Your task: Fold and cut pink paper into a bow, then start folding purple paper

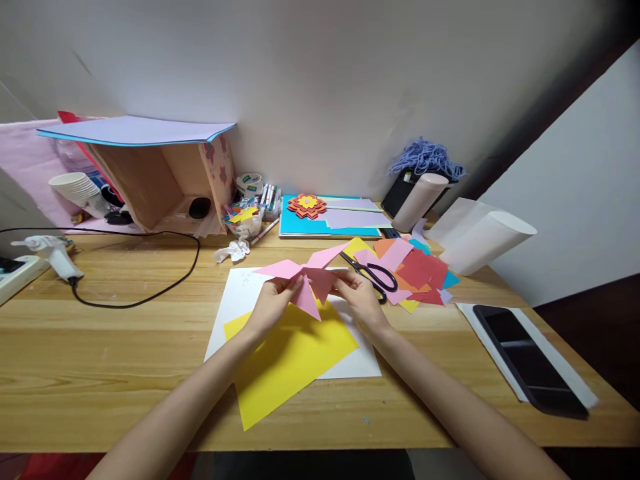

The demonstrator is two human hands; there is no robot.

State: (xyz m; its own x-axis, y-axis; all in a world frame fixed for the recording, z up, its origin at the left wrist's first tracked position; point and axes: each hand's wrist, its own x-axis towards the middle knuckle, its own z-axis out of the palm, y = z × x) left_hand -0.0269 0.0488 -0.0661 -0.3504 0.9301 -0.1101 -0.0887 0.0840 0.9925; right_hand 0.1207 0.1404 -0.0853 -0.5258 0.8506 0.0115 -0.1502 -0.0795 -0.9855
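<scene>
We are pinching a pointed pink paper cutout (316, 277) with left hand (273, 303) and right hand (363, 299), scissors (361, 268) lying at three o'clock.

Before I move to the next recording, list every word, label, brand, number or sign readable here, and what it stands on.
No text is readable.
Tape roll: coloured label, too small to read.
White sheet: marks near its upper left corner, too faint to read.
Pink paper and yellow sheet: no writing visible.
</scene>
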